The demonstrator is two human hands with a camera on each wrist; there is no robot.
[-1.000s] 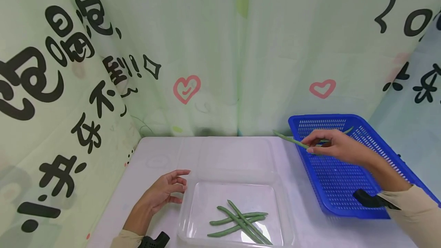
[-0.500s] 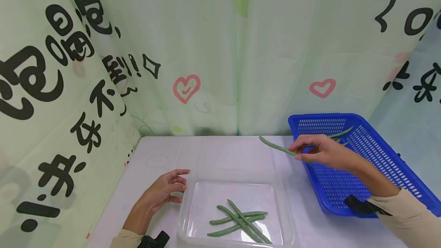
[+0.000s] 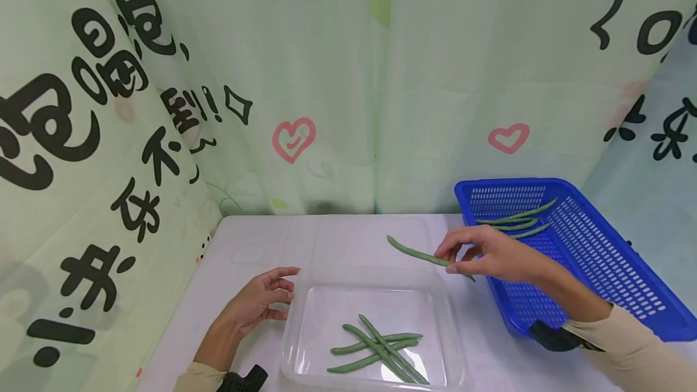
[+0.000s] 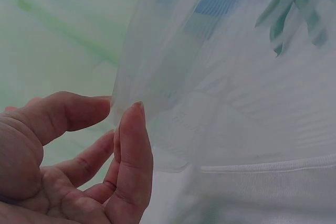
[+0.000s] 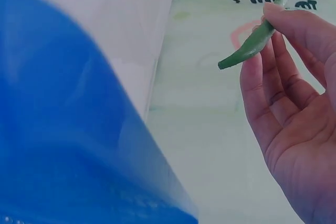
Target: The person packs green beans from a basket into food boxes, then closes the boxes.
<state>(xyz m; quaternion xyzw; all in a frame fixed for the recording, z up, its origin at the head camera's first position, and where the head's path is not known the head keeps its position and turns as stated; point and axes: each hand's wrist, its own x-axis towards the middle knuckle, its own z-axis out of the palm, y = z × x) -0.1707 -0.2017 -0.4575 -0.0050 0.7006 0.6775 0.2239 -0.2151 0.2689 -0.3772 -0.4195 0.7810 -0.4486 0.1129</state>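
Observation:
My right hand [image 3: 487, 256] pinches one green bean [image 3: 416, 252] between thumb and fingertips, above the table beside the blue basket. The right wrist view shows the end of this bean [image 5: 247, 51] poking out past the fingers. At the left side of a clear plastic box [image 3: 291, 349], my left hand [image 3: 267, 295] rests with loosely curved fingers, their tips right at the rim. Its thumb and fingertips meet the clear wall [image 4: 157, 77] in the left wrist view. Inside the box, several green beans [image 3: 376, 349] lie crossed over one another.
A blue perforated basket [image 3: 588, 228] stands at the right, with several green beans [image 3: 514, 219] at its far end. White cloth covers the table [image 3: 327, 241]. A pale green printed curtain [image 3: 337, 77] hangs behind and at both sides.
My right hand has lifted the bean out of the basket and carried it left and nearer, towards the clear box. The beans left in the basket are now uncovered. The left hand stays put.

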